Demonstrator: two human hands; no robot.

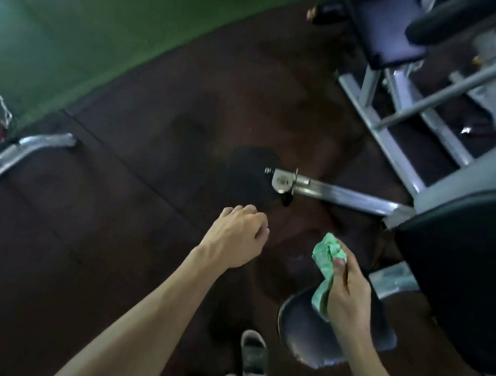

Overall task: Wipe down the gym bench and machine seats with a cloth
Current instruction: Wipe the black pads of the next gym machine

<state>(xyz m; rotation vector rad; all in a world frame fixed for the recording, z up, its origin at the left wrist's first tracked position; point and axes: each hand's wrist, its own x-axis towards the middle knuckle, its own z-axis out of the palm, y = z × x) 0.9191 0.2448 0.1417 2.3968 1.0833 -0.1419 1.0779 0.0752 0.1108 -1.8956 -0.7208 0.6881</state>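
Note:
My right hand (348, 292) grips a crumpled green cloth (325, 262) and hovers above a small round black machine seat (300, 329) at the lower right. My left hand (237, 234) hangs over the dark floor with its fingers curled loosely and nothing in it. A large black pad (467, 276) of the same machine fills the right edge. A second black padded seat (387, 25) on a grey frame stands at the upper right, well away from both hands.
A metal bar with a bolt end (319, 190) juts out low over the brown rubber floor ahead. Grey machine frames (387, 137) cross the right side. Another machine's curved metal leg (16, 149) is at left. Green turf (72, 19) lies beyond. My shoes (252, 351) are below.

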